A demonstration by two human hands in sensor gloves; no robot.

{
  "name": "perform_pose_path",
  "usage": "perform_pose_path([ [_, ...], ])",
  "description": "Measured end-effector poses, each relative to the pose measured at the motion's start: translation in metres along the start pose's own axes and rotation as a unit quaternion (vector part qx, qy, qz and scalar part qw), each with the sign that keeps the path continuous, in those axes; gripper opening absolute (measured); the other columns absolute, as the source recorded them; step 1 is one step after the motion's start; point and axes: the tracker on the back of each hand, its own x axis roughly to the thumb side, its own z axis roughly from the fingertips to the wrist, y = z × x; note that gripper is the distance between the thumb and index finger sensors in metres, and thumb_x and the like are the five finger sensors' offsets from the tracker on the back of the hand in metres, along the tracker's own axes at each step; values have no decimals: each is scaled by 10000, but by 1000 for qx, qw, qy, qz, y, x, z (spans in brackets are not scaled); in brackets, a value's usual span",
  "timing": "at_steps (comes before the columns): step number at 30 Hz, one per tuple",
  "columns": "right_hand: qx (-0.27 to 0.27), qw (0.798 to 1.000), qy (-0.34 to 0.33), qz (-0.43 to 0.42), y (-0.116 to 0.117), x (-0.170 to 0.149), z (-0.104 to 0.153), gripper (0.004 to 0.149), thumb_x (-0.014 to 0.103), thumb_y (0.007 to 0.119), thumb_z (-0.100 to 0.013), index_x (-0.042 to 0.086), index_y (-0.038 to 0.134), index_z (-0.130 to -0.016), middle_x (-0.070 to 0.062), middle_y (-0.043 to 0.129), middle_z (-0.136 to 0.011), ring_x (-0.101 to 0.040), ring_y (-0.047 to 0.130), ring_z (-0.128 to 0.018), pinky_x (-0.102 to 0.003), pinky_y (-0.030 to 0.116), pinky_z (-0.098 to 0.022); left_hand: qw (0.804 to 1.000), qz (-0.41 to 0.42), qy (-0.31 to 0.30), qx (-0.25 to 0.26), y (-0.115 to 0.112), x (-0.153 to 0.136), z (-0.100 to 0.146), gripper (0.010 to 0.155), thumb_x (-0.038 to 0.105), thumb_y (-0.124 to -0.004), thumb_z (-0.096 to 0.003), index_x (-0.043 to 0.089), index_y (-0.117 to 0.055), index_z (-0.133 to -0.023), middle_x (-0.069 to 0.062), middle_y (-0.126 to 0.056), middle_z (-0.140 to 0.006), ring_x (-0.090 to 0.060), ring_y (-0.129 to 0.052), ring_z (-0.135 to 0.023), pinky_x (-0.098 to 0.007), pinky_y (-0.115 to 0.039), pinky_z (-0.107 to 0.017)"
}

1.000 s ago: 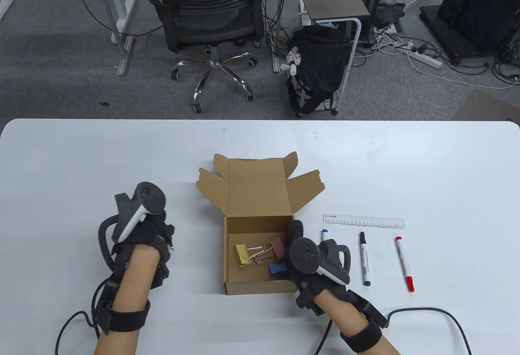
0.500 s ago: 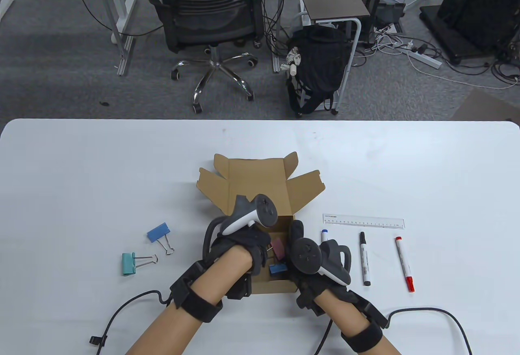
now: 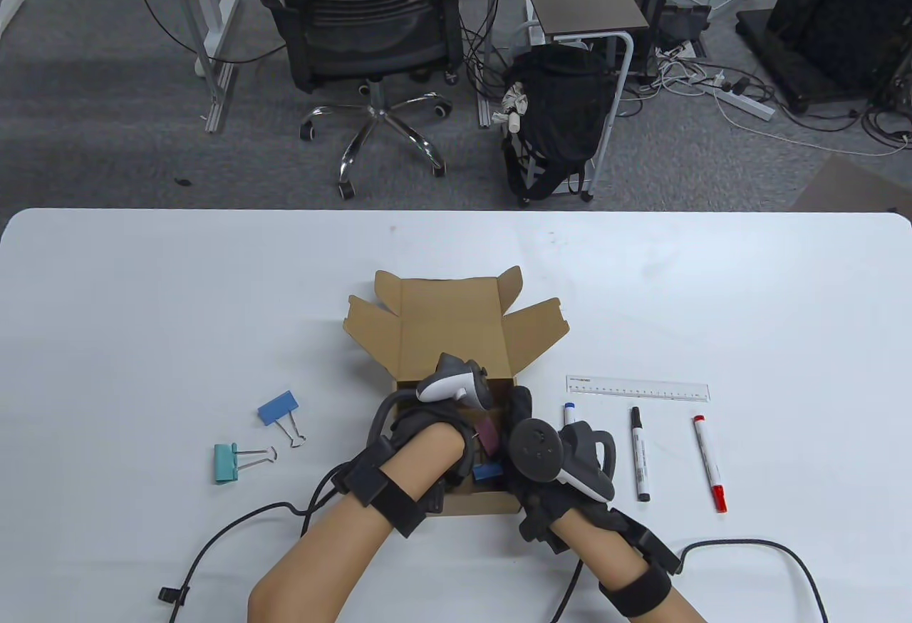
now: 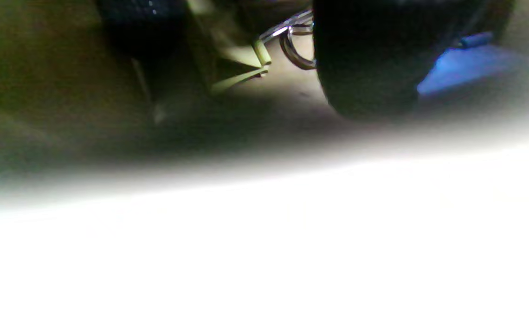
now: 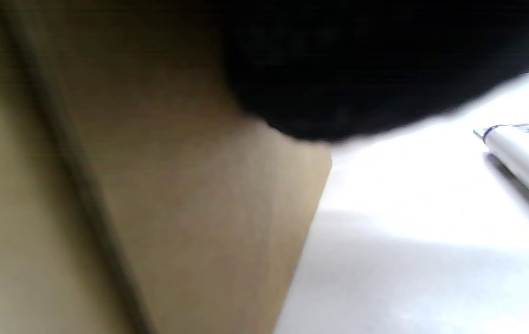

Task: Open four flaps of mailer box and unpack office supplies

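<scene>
The brown mailer box [image 3: 449, 327] stands open at the table's middle, its flaps spread. My left hand [image 3: 434, 423] reaches down inside it. In the left wrist view, dark fingertips [image 4: 366, 60] sit on either side of a yellow binder clip [image 4: 232, 60]; a firm grip is not clear. A maroon clip [image 3: 488, 433] and a blue clip [image 3: 486, 472] lie in the box; the blue one also shows in the left wrist view [image 4: 459, 69]. My right hand [image 3: 524, 430] holds the box's right wall [image 5: 190, 208].
A blue binder clip [image 3: 276, 408] and a teal one [image 3: 226, 462] lie on the table left of the box. To the right lie a clear ruler [image 3: 638, 388], a blue-capped marker [image 3: 570, 413], a black marker [image 3: 639, 453] and a red marker [image 3: 710, 462].
My left hand left the blue and teal clips on the table at the left, moved right into the box and has sunk deeper over the yellow clip. The right hand has not moved.
</scene>
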Motion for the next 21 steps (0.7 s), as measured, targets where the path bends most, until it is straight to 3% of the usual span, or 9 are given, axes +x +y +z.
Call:
perform_pose_path([
  [3, -1, 1000, 0, -2, 0, 0, 0, 644, 315, 628, -525, -73, 338, -949, -214, 965, -397, -260, 991, 36, -289, 807, 94, 1000, -23, -8, 19, -6, 4, 4, 919, 368, -878, -316, 204, -263, -978, -284, -335, -980, -526, -536, -869, -465, -702, -503],
  [7, -3, 1000, 2, 1, 0, 0, 1, 640, 313, 626, -526, -72, 339, -949, -213, 966, -398, -259, 991, 36, -288, 808, 94, 999, -12, -40, -7, -15, 7, 6, 906, 392, -868, -311, 90, -296, -945, -351, -497, -869, -515, -758, -730, -453, -776, -409],
  [16, -6, 1000, 4, 1, 1, 0, 1, 639, 316, 624, -527, -70, 342, -951, -212, 966, -400, -259, 992, 33, -286, 809, 93, 999, -6, -9, 33, -19, 1, 6, 943, 408, -871, -298, 56, -276, -941, -294, -601, -813, -408, -881, -514, -356, -785, -269],
  [21, -5, 1000, 5, 0, 1, 0, 1, 642, 315, 626, -526, -72, 341, -950, -214, 965, -401, -259, 992, 33, -288, 808, 91, 999, 21, -27, 35, -12, -3, 11, 662, 359, -850, -336, 89, -585, -879, -164, -793, -667, -284, -958, -333, -313, -794, -141],
])
